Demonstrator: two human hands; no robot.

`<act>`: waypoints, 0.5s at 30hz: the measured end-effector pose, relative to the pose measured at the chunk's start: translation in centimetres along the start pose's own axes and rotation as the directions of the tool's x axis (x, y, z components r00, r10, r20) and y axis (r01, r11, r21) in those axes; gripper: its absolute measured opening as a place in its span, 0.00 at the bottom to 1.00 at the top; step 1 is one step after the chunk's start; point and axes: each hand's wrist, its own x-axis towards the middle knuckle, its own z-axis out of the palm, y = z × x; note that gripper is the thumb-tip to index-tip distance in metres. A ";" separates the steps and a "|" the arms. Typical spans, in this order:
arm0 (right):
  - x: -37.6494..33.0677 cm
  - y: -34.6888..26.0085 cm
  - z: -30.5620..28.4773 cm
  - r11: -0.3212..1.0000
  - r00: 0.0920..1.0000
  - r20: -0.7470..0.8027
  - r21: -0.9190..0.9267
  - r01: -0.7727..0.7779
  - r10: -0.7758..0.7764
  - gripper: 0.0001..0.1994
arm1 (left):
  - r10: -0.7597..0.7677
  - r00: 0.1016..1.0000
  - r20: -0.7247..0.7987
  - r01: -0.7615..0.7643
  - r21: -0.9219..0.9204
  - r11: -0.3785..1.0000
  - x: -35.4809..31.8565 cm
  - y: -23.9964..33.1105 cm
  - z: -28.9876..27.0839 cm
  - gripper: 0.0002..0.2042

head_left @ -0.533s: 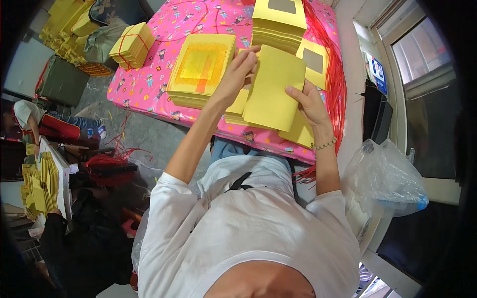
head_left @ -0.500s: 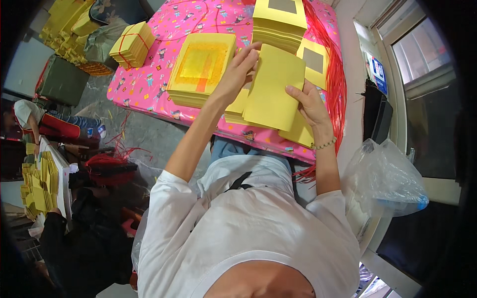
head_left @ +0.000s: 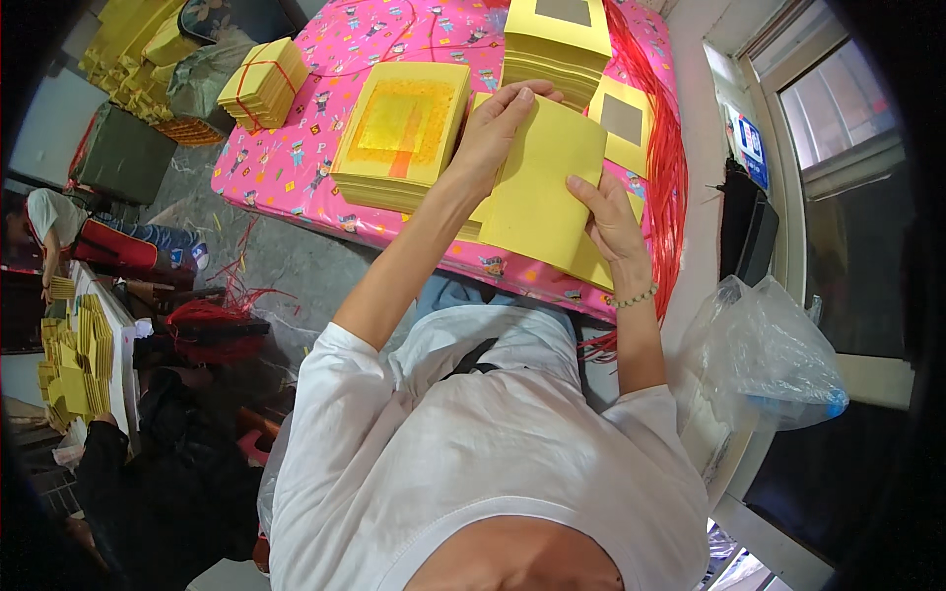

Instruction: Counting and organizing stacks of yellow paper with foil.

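Between my hands is yellow paper (head_left: 547, 182), held a little above the pink-covered table. My left hand (head_left: 503, 126) grips its upper left edge with the fingers closed over the top. On its right edge my right hand (head_left: 611, 217) pinches it, thumb on the front face and fingers behind. Part of another yellow stack (head_left: 471, 225) shows below, mostly hidden by the paper and my left forearm. Left of my hands stands a thick stack of yellow sheets (head_left: 402, 128) with an orange-and-gold square on top. A yellow sheet with a grey square (head_left: 623, 118) lies beyond my right hand.
A tall yellow stack (head_left: 557, 49) stands at the table's far side, beside red strings (head_left: 670, 187) along the right edge. A tied yellow bundle (head_left: 261, 87) sits far left. Two people work at a white table (head_left: 123, 355) at left. A clear plastic bag (head_left: 759, 355) hangs right.
My left hand has shifted slightly right and its fingers now curl over the paper's top edge. My right hand keeps its pinch on the right edge.
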 end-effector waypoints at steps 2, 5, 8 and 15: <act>-0.1 0.0 0.0 1.000 1.000 -0.008 -0.011 0.012 -0.012 0.22 | 0.007 1.000 0.004 -0.007 0.002 1.000 0.0 0.0 0.1 0.14; -0.1 -0.1 0.0 0.999 0.999 0.008 -0.020 0.035 -0.035 0.22 | 0.014 1.000 0.005 -0.014 -0.002 1.000 0.0 -0.1 0.1 0.14; -0.1 -0.1 0.2 0.998 0.999 0.009 -0.042 0.047 -0.047 0.22 | 0.022 1.000 0.005 -0.022 0.001 1.000 -0.1 -0.4 0.0 0.16; -0.5 -0.1 0.0 0.967 0.994 -0.017 -0.235 0.102 -0.110 0.23 | 0.000 0.996 -0.092 0.019 0.210 0.978 -2.9 -0.9 -0.2 0.23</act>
